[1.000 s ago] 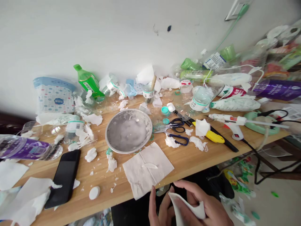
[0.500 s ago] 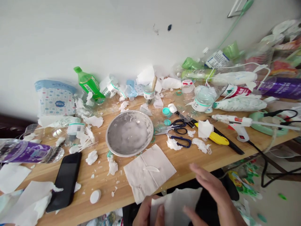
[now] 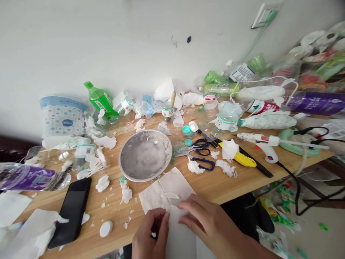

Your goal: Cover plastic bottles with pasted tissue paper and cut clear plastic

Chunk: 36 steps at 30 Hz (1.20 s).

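My left hand (image 3: 151, 232) is closed at the table's front edge, its thumb and forefinger pinching the edge of a white sheet of tissue paper (image 3: 180, 239). My right hand (image 3: 208, 219) is on the sheet's other side, thumb and fingers bent but apart, fingertips at the paper. The sheet's upper end overlaps a flat tissue square (image 3: 178, 181) on the table. A small curved white strip (image 3: 171, 195) lies on that square. Just behind it stands a metal bowl (image 3: 145, 154) with cloudy greyish contents.
Scissors (image 3: 198, 145), a yellow utility knife (image 3: 244, 159) and a hot glue gun (image 3: 261, 142) lie right of the bowl. A black phone (image 3: 71, 210) and a white cap (image 3: 106, 228) lie left. Plastic bottles, a green one (image 3: 101, 100) among them, line the wall. Torn tissue is scattered around.
Both hands have moved up to the table edge, bringing the sheet over the tissue square. My right hand has swung left, its spread fingers now bent at the paper.
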### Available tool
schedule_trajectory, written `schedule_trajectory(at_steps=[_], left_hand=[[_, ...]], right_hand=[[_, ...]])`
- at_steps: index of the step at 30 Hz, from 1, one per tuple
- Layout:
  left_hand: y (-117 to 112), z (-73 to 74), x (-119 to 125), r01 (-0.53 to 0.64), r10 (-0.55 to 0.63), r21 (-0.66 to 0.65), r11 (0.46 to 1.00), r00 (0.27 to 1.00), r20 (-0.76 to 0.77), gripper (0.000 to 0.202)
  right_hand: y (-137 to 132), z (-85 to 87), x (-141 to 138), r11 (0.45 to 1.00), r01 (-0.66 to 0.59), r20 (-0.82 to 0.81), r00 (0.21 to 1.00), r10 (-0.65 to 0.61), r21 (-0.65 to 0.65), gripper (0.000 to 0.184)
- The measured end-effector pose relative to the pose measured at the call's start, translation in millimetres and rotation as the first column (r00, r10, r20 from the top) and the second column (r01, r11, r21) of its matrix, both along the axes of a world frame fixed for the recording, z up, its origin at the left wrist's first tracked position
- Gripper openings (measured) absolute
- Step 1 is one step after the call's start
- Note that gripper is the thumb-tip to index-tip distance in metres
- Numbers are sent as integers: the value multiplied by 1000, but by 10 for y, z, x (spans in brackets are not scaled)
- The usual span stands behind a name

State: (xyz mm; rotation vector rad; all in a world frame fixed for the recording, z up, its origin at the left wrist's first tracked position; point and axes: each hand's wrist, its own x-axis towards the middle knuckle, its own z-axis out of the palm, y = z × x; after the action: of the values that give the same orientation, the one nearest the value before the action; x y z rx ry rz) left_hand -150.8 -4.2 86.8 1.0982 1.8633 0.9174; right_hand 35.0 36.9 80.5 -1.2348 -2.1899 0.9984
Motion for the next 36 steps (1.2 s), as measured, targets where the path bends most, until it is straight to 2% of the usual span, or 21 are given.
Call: schedule_trajectory(at_steps=[2, 4, 7, 11, 18, 22, 25, 29, 32, 36], left_hand=[[47, -43, -25, 25, -25, -1, 1000, 998, -63, 29], [83, -90, -53, 50, -48, 18, 999, 991, -127, 27], [126, -145, -127, 125, -117, 26, 992, 971, -208, 26], [183, -164, -226, 196, -195, -26, 980, 939, -283, 27], [322, -178, -226, 251, -244, -38, 967, 880, -407, 21], [344, -231, -236, 244, -232, -26, 969, 877, -420, 18], [337, -232, -257, 253, -243, -33, 967, 876, -416, 24], [321, -207, -277, 346, -330, -39, 937, 845, -420, 32], [314, -210, -272, 375, -338, -3, 927, 831, -441, 34], [316, -231, -226, 398, -340, 17, 917, 805, -486, 27]], right_hand=[[59, -23, -49, 998, 29, 14, 999, -30, 55, 15], [126, -41, -91, 996, 54, 27, 998, -56, 67, 7], [216, -71, -150, 995, 60, 68, 996, -65, 81, 6], [264, -145, -212, 989, 45, 135, 989, -64, 138, 2], [246, -265, -272, 970, 55, 239, 964, -113, 235, 11], [223, -278, -311, 967, 68, 293, 946, -141, 246, 6], [220, -278, -334, 971, 77, 283, 948, -142, 228, 2], [235, -278, -340, 977, 65, 280, 952, -122, 205, 5], [236, -280, -329, 980, 39, 279, 956, -92, 193, 8], [224, -290, -322, 978, 53, 244, 964, -103, 201, 18]])
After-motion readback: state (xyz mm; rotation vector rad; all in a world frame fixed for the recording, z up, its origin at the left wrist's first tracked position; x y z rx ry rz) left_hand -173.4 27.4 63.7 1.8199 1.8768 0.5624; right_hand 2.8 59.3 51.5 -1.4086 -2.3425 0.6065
